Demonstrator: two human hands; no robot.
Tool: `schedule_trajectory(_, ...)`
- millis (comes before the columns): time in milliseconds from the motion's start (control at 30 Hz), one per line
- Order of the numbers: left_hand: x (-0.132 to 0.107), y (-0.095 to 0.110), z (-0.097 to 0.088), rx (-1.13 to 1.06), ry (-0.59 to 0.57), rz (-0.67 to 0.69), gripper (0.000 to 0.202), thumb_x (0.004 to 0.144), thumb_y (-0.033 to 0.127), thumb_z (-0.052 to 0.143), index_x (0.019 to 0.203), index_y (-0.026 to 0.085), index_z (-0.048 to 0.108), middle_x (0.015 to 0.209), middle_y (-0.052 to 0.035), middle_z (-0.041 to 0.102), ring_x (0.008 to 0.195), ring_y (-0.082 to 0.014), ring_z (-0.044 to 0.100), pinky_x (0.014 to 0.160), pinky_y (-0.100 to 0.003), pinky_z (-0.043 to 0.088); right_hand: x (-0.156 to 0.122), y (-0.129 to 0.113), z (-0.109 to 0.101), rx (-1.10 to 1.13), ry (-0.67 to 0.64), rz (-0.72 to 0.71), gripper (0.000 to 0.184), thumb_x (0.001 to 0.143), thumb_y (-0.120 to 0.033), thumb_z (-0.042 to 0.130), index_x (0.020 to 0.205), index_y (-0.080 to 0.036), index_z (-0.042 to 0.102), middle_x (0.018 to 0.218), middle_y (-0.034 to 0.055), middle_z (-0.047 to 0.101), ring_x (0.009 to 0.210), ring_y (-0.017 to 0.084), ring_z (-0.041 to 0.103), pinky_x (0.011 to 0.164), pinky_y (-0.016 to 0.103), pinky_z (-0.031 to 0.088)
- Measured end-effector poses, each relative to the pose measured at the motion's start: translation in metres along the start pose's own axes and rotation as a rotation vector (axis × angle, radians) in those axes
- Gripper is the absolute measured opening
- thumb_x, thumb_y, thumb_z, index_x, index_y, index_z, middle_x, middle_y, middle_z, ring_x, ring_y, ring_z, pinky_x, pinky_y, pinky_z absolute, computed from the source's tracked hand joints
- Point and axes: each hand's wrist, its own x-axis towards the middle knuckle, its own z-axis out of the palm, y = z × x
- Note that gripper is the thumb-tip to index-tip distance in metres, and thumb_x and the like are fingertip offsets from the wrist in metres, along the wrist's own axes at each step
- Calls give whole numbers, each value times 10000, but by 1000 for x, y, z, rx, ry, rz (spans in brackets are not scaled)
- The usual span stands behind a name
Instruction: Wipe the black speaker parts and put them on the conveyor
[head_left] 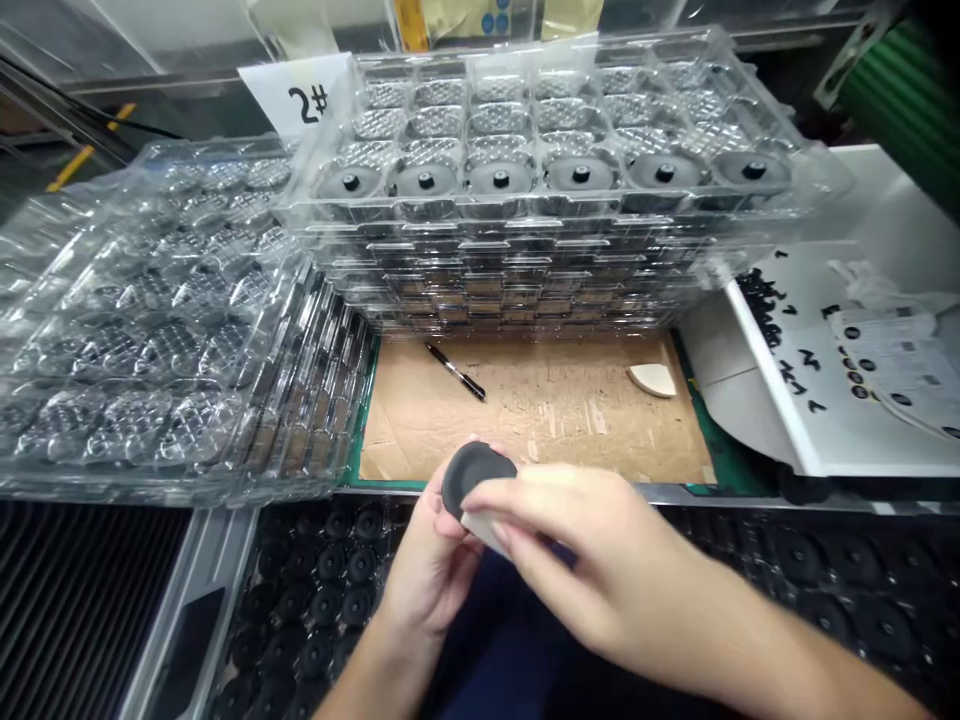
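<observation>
My left hand (435,560) is closed around a round dark grey disc-shaped part (474,468), held tilted above the near edge of the bench. Between the thumb and fingers of my right hand (592,550) is a small white pad (487,530), pressed against the disc's lower rim. The pad's material cannot be made out, and my fingers hide part of it. Beyond my hands, a black pen (456,372) and a cream wedge-shaped piece (652,379) lie on a brown cardboard sheet (540,420).
Stacked clear plastic trays (510,215) stand at the back, the top one holding dark round parts in its front row. More clear trays (135,330) are piled left. A white bin (840,440) with small black pieces sits right. Dark parts fill trays (322,600) below the bench edge.
</observation>
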Motion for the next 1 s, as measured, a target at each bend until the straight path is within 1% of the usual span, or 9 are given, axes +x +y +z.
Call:
schedule_trajectory(133,-2,5,9,-21,-28,4,493,604,374,776,1048,210,643,1027,-53,684,1063,-239,580,927,-291,455,4,5,1,-67,247,-51,249,877,-133,418,1015,-74,616,811,81,657,726,173,575,678,303,454)
schedule_trajectory(233,-4,9,11,-51,-42,-8,484,595,312,793,1050,236,647,1067,-29,678,1013,-203,608,908,-267,466,-8,6,-6,63,130,-87,223,867,-101,436,1005,-106,612,782,41,649,684,127,555,640,243,439)
schedule_trajectory(300,-4,11,11,-69,-68,-40,500,534,278,828,1005,238,667,1031,-9,688,936,-173,633,841,-228,491,-22,7,-16,70,51,-7,205,863,-105,459,986,-141,620,737,8,632,631,100,536,588,210,418)
schedule_trajectory(433,-1,7,16,-95,-83,-77,490,509,289,837,964,209,675,949,-5,694,863,-126,631,788,-168,482,-36,13,-29,-151,123,137,238,869,-108,467,1049,-150,617,730,22,608,636,115,520,591,230,406)
schedule_trajectory(533,-1,4,21,-81,-83,-119,514,529,339,821,993,191,658,1000,-34,684,929,-176,627,874,-254,469,-23,22,-29,-260,184,-74,285,887,-98,423,1045,-193,641,726,32,605,658,143,488,624,272,394)
schedule_trajectory(633,-5,4,20,-57,-80,-148,487,542,368,803,967,171,670,1023,-47,684,980,-219,625,893,-292,464,-5,39,-31,-147,133,-296,303,917,-149,387,970,-217,678,673,16,594,639,133,489,636,271,404)
schedule_trajectory(700,-7,3,18,-66,-97,-150,503,547,362,799,1001,188,668,1043,-45,686,962,-223,641,832,-272,497,0,51,-32,-114,186,-182,271,909,-166,420,1005,-208,670,739,19,632,686,130,534,673,273,419)
schedule_trajectory(833,-8,3,15,-154,-217,-154,567,548,306,810,1084,259,631,1135,-28,665,987,-230,642,793,-294,540,-21,74,-22,100,352,336,225,875,-261,515,1058,-248,645,967,15,678,842,148,602,728,265,454)
schedule_trajectory(1000,-1,5,14,-181,-408,-142,512,603,309,780,1090,268,627,1121,-21,676,1004,-225,637,793,-300,544,-69,96,7,425,186,731,290,817,-406,556,1020,-231,666,1067,37,677,945,210,615,808,325,484)
